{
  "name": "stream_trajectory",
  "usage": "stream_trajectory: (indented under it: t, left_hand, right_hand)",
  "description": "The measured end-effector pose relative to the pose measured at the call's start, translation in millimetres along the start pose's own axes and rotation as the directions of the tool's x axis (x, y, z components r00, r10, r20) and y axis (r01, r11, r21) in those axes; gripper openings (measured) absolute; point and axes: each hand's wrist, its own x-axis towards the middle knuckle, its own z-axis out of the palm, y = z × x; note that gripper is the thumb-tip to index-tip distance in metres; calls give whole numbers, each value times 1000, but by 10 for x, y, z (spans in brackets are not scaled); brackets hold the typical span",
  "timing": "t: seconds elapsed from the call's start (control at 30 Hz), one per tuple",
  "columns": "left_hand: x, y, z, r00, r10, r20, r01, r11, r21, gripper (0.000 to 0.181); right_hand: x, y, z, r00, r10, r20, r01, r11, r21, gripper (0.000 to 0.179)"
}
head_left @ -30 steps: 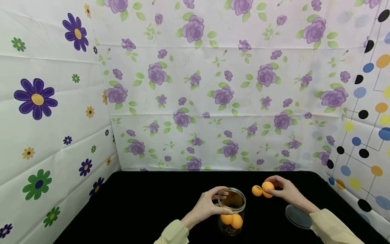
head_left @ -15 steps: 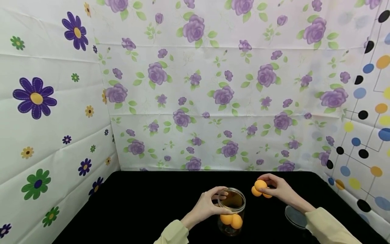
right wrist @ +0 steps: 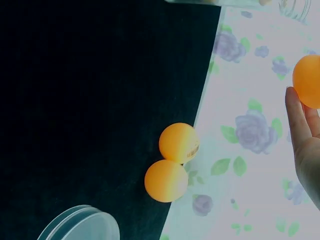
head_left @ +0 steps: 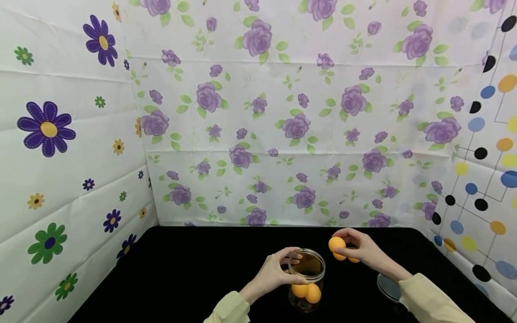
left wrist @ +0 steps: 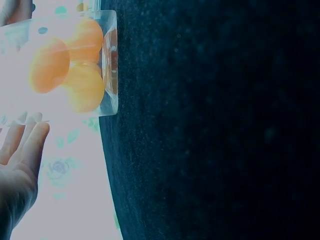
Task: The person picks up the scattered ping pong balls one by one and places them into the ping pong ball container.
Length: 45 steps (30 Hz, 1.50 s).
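My left hand (head_left: 274, 272) grips a clear jar (head_left: 307, 277) near its open rim, thumb on the near side and fingers round the far side. Several orange ping-pong balls (left wrist: 84, 86) lie at the bottom of the jar, which stands upright on the black table. To the right of the jar, my right hand (head_left: 363, 249) pinches another orange ping-pong ball (head_left: 337, 244) between thumb and fingers, above the table. Below and behind that hand, two more ping-pong balls (right wrist: 172, 160) rest side by side on the cloth, partly covered in the head view.
A round translucent lid (head_left: 389, 288) lies on the black table (head_left: 194, 273), partly under the right forearm. Flower-print sheets (head_left: 242, 134) hang behind and to the left; a dotted sheet (head_left: 488, 179) hangs on the right.
My right hand has moved left toward the jar, carrying the pinched ping-pong ball away from the two on the table. The left hand and the jar have stayed in place.
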Motion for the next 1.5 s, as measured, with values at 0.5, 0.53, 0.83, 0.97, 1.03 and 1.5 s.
stream_trajectory:
  t: [0.5,0.53,0.83,0.97,1.03,1.5]
  left_hand:
    - [-3,21,8,1000,2,-9,-2,1000,20,58]
    - [-4,23,9,1000,1,-9,-1,1000,21,59]
    - [68,-185,-5,1000,-4,-27,5,999,32,59]
    - [96,-283,-8,1000,-6,-25,7,999,39,61]
    - [92,-267,-7,1000,-5,-22,6,999,40,61]
    - [-9,25,16,1000,-1,-28,2,999,38,55]
  right_hand:
    - [75,-225,163,997,-37,65,32,996,82,34]
    - [79,-236,175,997,-38,71,31,996,89,34]
    - [114,-331,274,993,-66,97,52,989,142,34]
    - [128,-347,314,987,-120,111,102,983,151,33]
    - [131,-356,332,984,-135,117,118,982,149,33]
    - [162,-369,414,979,-156,132,133,977,167,32]
